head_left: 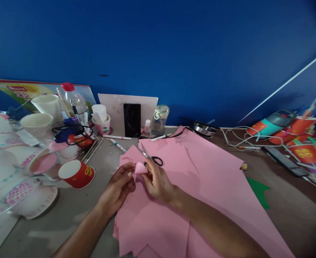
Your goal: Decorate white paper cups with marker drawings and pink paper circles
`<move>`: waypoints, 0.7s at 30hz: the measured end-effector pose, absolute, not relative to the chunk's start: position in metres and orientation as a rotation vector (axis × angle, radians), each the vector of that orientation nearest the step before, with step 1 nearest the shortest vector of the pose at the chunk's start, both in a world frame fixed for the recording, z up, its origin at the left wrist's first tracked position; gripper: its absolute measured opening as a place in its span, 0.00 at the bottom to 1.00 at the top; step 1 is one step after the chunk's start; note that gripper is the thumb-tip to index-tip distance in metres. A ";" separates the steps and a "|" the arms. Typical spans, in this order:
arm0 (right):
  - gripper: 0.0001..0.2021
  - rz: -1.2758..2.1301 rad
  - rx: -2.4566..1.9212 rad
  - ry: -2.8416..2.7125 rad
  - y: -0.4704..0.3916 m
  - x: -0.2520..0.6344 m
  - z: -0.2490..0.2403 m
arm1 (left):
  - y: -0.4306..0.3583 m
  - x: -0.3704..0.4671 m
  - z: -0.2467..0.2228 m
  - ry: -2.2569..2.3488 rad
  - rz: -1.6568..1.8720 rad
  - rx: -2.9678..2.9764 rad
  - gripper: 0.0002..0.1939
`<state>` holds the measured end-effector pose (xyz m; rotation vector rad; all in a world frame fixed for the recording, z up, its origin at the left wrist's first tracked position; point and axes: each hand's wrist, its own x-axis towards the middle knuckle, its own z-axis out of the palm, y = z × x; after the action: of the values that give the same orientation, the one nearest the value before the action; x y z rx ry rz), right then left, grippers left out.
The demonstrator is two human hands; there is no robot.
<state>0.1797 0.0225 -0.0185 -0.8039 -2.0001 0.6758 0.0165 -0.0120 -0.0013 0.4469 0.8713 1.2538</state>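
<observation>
Between my left fingers [129, 174] and right fingers [150, 169], both pinched closed: one curled pink paper piece [140, 168], presumably light, easily creased, best held by its edges. Just beyond: scissors [152, 158].

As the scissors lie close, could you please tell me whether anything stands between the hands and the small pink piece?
Nothing visible does: the left hand and right hand both touch the pink piece; the scissors lie beyond them.
</observation>
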 end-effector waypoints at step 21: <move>0.30 0.155 -0.670 -1.990 0.021 0.183 -0.014 | -0.011 0.013 -0.011 0.864 1.206 0.436 0.11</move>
<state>0.1830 0.0209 -0.0141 -0.6703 -1.9903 0.1548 0.0126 -0.0112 -0.0108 0.4363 0.8642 1.2059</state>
